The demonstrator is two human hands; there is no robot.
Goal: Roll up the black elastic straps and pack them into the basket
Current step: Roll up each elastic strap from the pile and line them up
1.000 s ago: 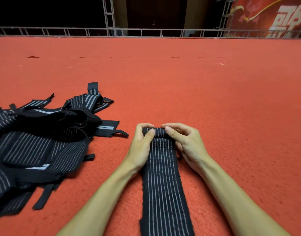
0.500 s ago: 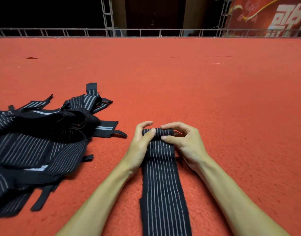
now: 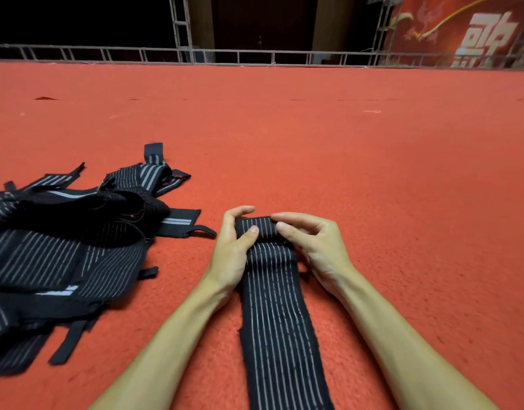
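Observation:
A black elastic strap (image 3: 277, 315) with thin white stripes lies flat on the red carpet, running from the bottom edge up to my hands. Its far end is a small roll (image 3: 262, 226). My left hand (image 3: 234, 250) grips the roll's left end, thumb on top and fingers curled behind. My right hand (image 3: 311, 244) pinches the right end with thumb and fingers. A heap of more black striped straps (image 3: 65, 253) lies on the carpet to the left. No basket shows in the head view.
Red carpet (image 3: 373, 173) stretches far ahead and to the right. A metal truss rail (image 3: 254, 56) runs along its far edge, with a red banner (image 3: 476, 31) at the back right.
The roll at the strap's far end has grown thicker and come slightly toward me. Both hands have shifted their fingers over it while turning it.

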